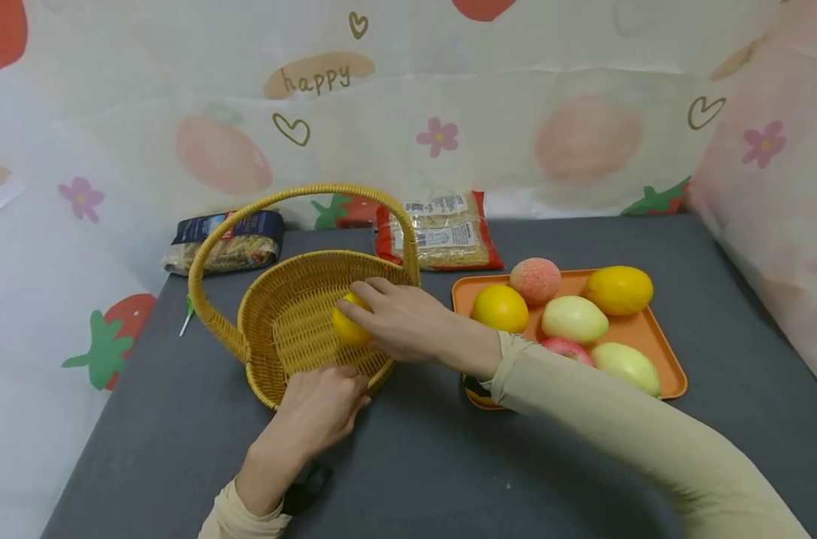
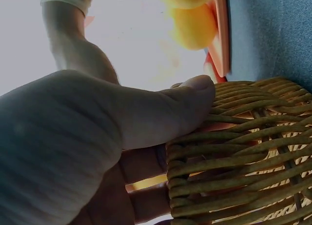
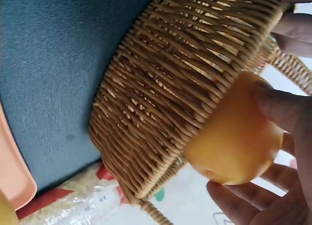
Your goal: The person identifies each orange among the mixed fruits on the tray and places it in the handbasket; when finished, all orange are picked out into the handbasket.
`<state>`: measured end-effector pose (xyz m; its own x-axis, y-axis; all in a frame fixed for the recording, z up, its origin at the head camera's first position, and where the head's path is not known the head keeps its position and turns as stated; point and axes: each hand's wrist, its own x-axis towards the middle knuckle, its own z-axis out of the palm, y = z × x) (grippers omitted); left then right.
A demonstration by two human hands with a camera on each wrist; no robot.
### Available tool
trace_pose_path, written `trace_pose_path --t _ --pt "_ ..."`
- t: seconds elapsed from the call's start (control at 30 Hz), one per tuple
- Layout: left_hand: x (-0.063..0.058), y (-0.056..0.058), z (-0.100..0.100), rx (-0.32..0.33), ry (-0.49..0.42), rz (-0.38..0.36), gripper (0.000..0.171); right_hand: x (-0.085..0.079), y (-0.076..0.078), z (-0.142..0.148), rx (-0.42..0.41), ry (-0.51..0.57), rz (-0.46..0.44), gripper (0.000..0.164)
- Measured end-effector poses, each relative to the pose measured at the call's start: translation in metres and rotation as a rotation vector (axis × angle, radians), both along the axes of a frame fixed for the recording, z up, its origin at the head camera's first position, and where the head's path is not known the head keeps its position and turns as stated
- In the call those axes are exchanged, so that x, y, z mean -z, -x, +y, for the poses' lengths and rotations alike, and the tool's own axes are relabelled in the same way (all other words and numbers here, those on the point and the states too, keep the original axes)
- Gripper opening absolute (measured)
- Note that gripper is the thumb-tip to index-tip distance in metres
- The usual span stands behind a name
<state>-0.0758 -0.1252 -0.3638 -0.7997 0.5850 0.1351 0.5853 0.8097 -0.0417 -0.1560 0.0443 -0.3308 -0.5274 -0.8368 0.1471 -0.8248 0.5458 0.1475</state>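
A yellow wicker basket (image 1: 301,318) with a tall arched handle stands left of the middle of the table. My left hand (image 1: 317,412) grips its near rim, the thumb on the outer weave in the left wrist view and the fingers on the inner side. In my right hand (image 1: 411,318) is an orange (image 1: 348,329), pinched between thumb and fingers at the basket's right side, over the opening. From the right wrist view, the orange (image 3: 234,132) shows just past the woven rim, its lower edge partly covered by the wicker.
To the right, an orange tray (image 1: 667,359) carries another orange (image 1: 500,308), a peach (image 1: 535,280), a lemon-like yellow fruit (image 1: 619,290), pale green fruits (image 1: 574,320) and a red fruit (image 1: 566,349). Behind the basket lie a dark pasta bag (image 1: 247,243) and a red-edged bag (image 1: 442,232).
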Motion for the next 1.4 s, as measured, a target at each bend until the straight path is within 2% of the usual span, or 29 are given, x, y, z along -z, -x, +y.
trace_pose_path --t 0.27,0.5,0.73,1.0,1.4 --pt "0.0 0.001 0.001 0.005 0.0 -0.001 0.018 0.01 0.012 -0.012 0.006 -0.116 0.057 0.048" --pt "0.001 0.001 0.001 0.004 -0.022 0.001 0.018 0.017 0.018 -0.015 0.083 -0.205 -0.003 0.044" --pt "0.001 0.001 0.002 0.001 -0.024 0.0 0.02 0.02 0.019 -0.016 0.124 -0.196 -0.033 0.039" --pt "0.002 0.001 0.001 0.0 -0.028 0.006 0.025 0.018 0.02 -0.014 0.17 -0.214 -0.059 0.043" --pt "0.002 -0.001 0.0 -0.011 -0.037 -0.004 0.027 0.01 0.018 -0.013 0.123 -0.195 0.005 0.039"
